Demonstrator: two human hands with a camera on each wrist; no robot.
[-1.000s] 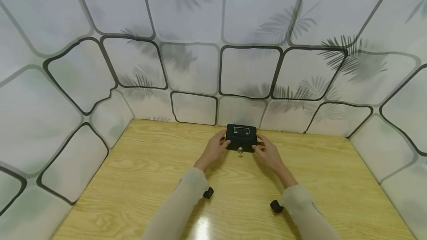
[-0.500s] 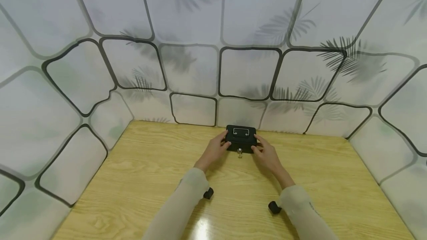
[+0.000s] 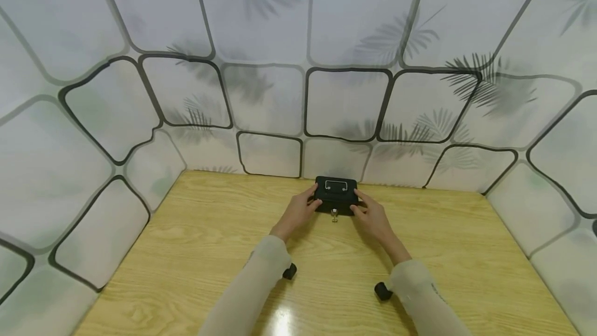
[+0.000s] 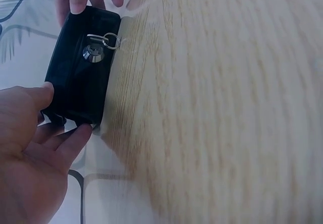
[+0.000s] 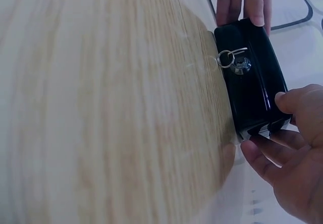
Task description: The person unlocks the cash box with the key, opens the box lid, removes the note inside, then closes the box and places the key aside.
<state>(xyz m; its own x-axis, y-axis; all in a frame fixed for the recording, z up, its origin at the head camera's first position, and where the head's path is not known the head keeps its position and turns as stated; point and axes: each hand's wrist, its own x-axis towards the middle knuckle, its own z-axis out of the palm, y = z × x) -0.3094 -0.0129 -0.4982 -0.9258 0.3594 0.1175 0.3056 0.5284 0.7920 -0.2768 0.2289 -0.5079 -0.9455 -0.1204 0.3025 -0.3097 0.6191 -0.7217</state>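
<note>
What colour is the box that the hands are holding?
Black. The box shows best in the right wrist view.

1. Left arm (image 3: 252, 284) reaches toward 1 o'clock, right arm (image 3: 426, 294) toward 11.
2. Left hand (image 3: 298, 210): 6 o'clock in head view, gripping; thumb (image 4: 43, 95) spread from bent fingers (image 4: 73, 146).
3. Right hand (image 3: 373, 218): between 4 and 5 o'clock, mirrored grip, thumb tip to 9 in right wrist view.
4. Hands apart, facing each other.

Free passage over tabletop (image 3: 338, 263) between sleeves (image 3: 256, 276), wall (image 3: 347, 100) just behind black box (image 3: 336, 197).
</note>
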